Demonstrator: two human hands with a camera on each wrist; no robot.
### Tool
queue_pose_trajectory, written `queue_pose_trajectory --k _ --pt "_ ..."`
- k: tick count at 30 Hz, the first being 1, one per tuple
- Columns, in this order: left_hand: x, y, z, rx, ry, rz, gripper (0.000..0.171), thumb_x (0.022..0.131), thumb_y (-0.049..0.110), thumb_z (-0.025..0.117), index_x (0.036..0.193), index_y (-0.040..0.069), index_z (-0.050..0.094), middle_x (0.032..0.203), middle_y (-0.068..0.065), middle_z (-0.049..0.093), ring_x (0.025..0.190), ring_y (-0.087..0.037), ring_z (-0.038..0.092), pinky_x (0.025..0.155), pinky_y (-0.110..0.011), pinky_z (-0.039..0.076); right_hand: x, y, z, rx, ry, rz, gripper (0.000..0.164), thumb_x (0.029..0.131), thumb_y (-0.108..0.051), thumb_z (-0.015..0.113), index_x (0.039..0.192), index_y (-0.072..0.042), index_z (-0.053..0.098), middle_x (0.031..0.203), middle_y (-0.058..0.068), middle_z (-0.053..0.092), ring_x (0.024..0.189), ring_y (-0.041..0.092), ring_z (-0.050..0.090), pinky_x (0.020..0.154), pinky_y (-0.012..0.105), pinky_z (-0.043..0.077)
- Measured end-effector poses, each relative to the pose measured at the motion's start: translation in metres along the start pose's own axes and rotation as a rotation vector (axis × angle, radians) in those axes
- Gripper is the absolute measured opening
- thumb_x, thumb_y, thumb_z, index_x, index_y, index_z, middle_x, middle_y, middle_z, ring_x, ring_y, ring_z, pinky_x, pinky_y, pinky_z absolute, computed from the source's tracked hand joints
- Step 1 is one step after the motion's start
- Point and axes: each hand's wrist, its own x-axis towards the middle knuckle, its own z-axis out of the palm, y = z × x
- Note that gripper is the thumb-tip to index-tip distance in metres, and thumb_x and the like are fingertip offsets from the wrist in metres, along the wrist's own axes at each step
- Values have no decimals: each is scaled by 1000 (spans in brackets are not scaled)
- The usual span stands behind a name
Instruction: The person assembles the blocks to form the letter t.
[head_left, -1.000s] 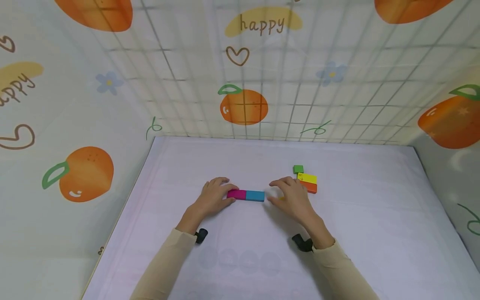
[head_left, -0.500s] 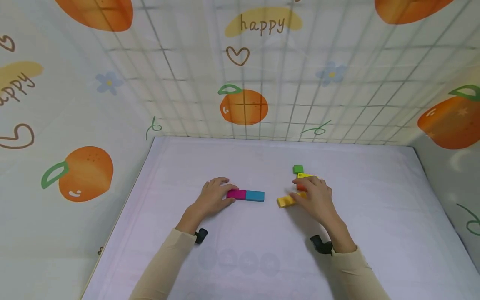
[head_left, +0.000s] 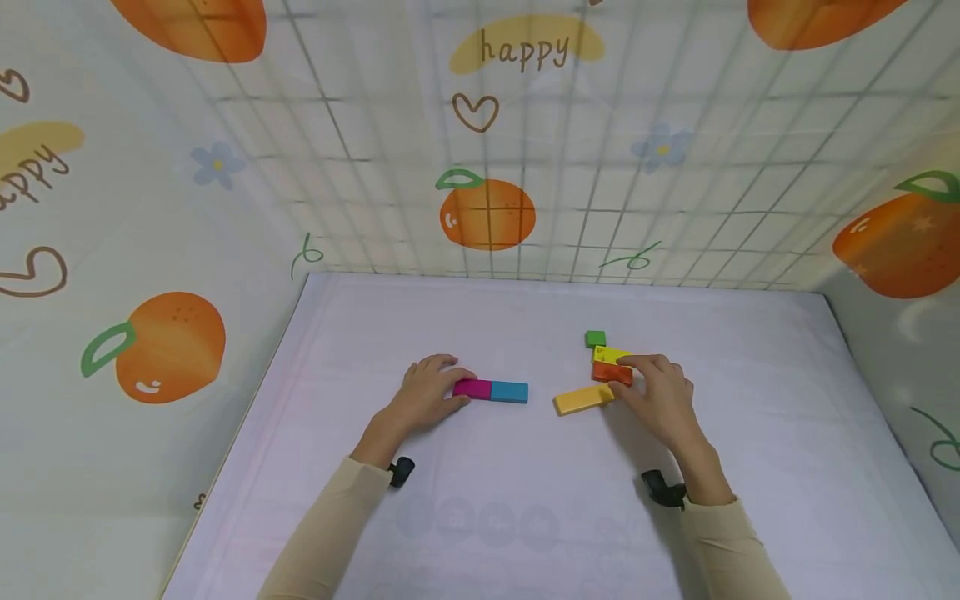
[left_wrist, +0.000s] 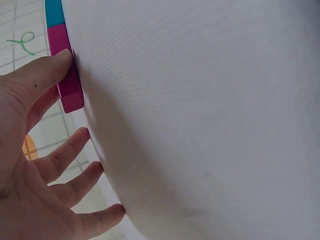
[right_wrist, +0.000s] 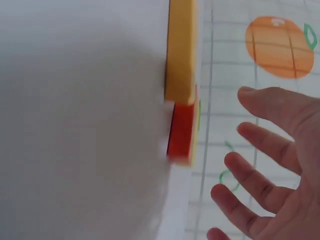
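Observation:
My left hand pinches a magenta block between thumb and index finger. A blue block lies end to end with it, forming one straight bar on the table. In the left wrist view the thumb presses the near side of the magenta block. My right hand hovers over the right end of a long amber block, thumb and fingers spread with nothing between them. In the right wrist view the hand is apart from the amber block and the red-orange block.
Behind the amber block lie a red-orange block and a yellow block side by side, partly behind my right fingers. A small green block sits at their far left corner. A patterned curtain stands beyond the white table.
My right hand has moved right, away from the blue block's end and over the amber block, which now shows almost whole. The left hand and its bar have stayed still.

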Motion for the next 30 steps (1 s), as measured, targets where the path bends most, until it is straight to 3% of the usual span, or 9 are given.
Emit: queue_pose_trajectory --k 7,13,19,25,30 --pt "0 0 -1 1 -9 -10 35 94 32 72 129 28 67 146 -10 47 139 -34 35 110 -62 26 15 34 -13 133 -178 -86 44 88 2 71 131 -5 63 130 27 49 121 48 40 96 67 36" --pt "-1 -2 0 -3 -12 -13 35 94 33 71 129 29 67 147 -9 47 140 -33 34 111 -62 25 36 59 -24 223 -351 -152 46 89 10 65 132 -6 64 141 26 43 133 48 31 102 73 25" --pt "-2 -1 0 -17 8 1 35 94 31 72 128 27 67 146 -10 47 139 -33 35 111 -61 26 52 64 -23 219 -430 -230 53 84 18 57 129 -8 67 145 31 39 134 52 28 101 75 22" --pt "-1 -2 1 -10 -2 -3 36 94 33 71 129 28 66 147 -9 46 139 -32 35 111 -61 25 63 63 -17 196 -489 -317 56 81 18 60 128 -12 69 150 32 33 138 53 21 101 76 17" --pt "-1 -3 2 -10 -11 -10 36 95 34 70 130 29 66 148 -8 46 140 -31 33 112 -62 23 66 59 -15 144 -553 -321 62 80 17 57 133 -15 67 155 30 25 140 52 15 104 76 14"
